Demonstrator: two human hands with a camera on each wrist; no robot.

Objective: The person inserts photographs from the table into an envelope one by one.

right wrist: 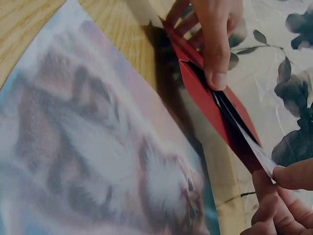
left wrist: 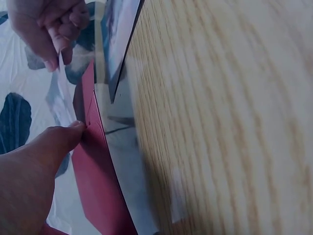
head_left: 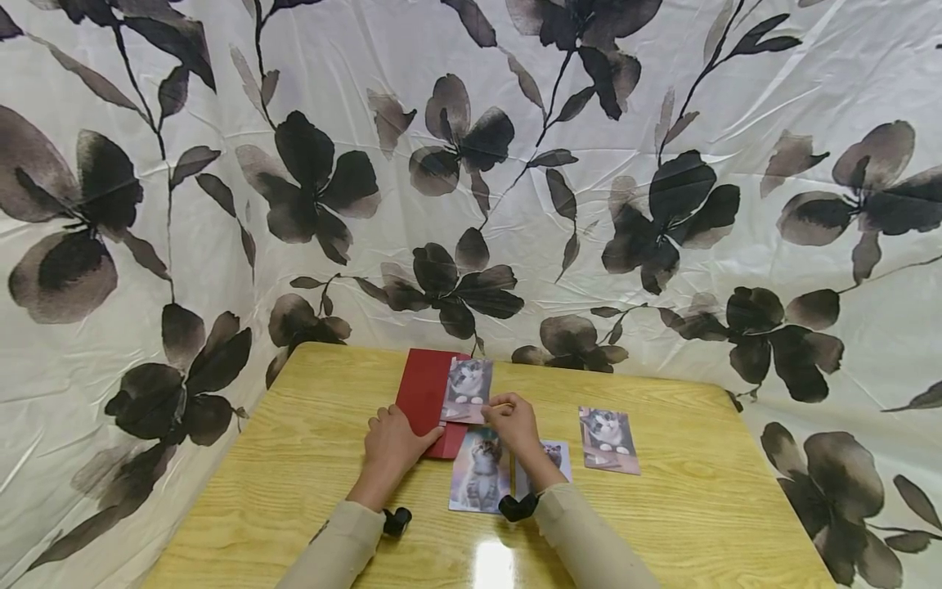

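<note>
My left hand [head_left: 392, 446] holds a red paper envelope [head_left: 425, 393] near the back of the table, its thumb at the envelope's parted opening in the right wrist view. My right hand [head_left: 518, 427] pinches the lower right corner of a cat photo card [head_left: 468, 386] between thumb and fingers. That card overlaps the envelope's right side. Seen from the right wrist, its thin pale edge [right wrist: 261, 154] runs along the opening, the far end hidden by the left thumb. A striped kitten picture [head_left: 478, 478] lies just below the envelope.
Another cat picture [head_left: 557, 450] lies partly under my right forearm. Farther right on the wooden table [head_left: 684, 499] is a separate cat photo card [head_left: 609, 442]. A floral cloth [head_left: 545, 245] hangs behind the table's back edge.
</note>
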